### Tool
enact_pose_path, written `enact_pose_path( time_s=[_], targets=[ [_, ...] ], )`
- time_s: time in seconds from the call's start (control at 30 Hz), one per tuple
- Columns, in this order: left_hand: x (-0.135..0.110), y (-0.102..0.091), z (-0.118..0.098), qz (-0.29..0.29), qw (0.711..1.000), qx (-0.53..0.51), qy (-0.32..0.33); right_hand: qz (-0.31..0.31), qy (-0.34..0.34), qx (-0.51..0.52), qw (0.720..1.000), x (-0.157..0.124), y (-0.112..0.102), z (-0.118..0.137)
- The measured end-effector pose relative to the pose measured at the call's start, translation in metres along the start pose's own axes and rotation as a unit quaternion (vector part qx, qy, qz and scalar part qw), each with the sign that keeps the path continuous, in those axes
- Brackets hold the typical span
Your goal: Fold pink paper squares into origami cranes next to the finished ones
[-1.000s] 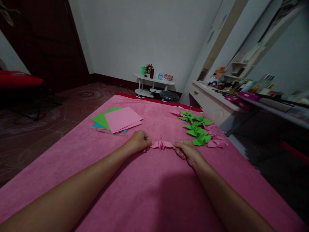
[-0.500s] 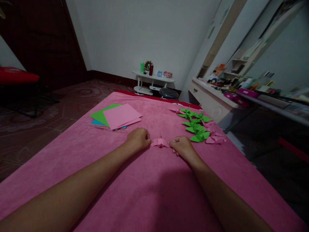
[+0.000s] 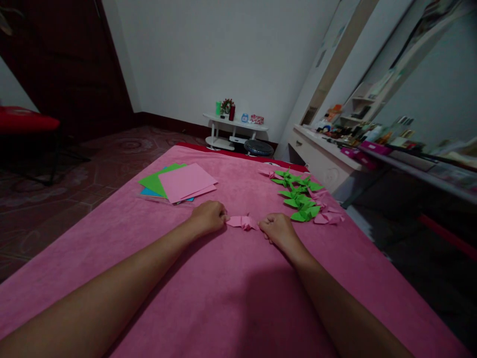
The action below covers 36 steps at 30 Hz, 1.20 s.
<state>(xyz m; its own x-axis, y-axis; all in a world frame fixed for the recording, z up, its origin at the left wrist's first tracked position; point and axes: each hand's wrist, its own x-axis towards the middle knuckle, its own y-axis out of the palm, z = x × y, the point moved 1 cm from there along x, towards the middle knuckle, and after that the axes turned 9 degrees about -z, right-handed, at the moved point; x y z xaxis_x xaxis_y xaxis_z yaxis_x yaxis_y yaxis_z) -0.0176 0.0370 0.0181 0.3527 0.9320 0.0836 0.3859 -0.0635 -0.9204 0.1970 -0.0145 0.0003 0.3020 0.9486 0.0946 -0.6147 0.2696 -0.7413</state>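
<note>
A pink origami crane (image 3: 245,223) spans the space between my hands, just above or on the pink cloth (image 3: 208,278); I cannot tell which. My left hand (image 3: 209,217) is closed, pinching the tip of the crane's left wing. On the other side, the closed fingers of my right hand (image 3: 278,228) grip its right wing tip. Several finished green cranes (image 3: 300,196) lie in a cluster to the right, with pink cranes (image 3: 328,215) beside and among them.
Left of centre lies a stack of square pink paper (image 3: 186,181) over green paper (image 3: 152,180) and blue sheets. A dresser (image 3: 324,154) crowded with bottles stands along the right. Beyond the cloth's far edge is a low white shelf (image 3: 238,122). A red chair (image 3: 26,121) is at far left.
My left hand has drawn slightly to the left, and the crane's left wing now looks longer and flatter. My right hand keeps its pinch. The camera view has shifted slightly.
</note>
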Motion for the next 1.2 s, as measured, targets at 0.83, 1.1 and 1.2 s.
enact_pose_path(
  time_s=[0.83, 1.1, 1.2],
  targets=[
    [-0.011, 0.004, 0.003, 0.229, 0.775, -0.588, 0.035, 0.232, 0.054, 0.400, 0.885, -0.009, -0.015, 0.006],
    [-0.026, 0.005, -0.017, 0.262, 0.614, -0.744, 0.025, 0.251, 0.057, 0.602, 0.756, -0.038, -0.012, 0.035],
    [-0.030, 0.004, -0.022, 0.285, 0.593, -0.753, 0.030, 0.235, 0.061, 0.610, 0.754, -0.043, -0.013, 0.040]
  ],
)
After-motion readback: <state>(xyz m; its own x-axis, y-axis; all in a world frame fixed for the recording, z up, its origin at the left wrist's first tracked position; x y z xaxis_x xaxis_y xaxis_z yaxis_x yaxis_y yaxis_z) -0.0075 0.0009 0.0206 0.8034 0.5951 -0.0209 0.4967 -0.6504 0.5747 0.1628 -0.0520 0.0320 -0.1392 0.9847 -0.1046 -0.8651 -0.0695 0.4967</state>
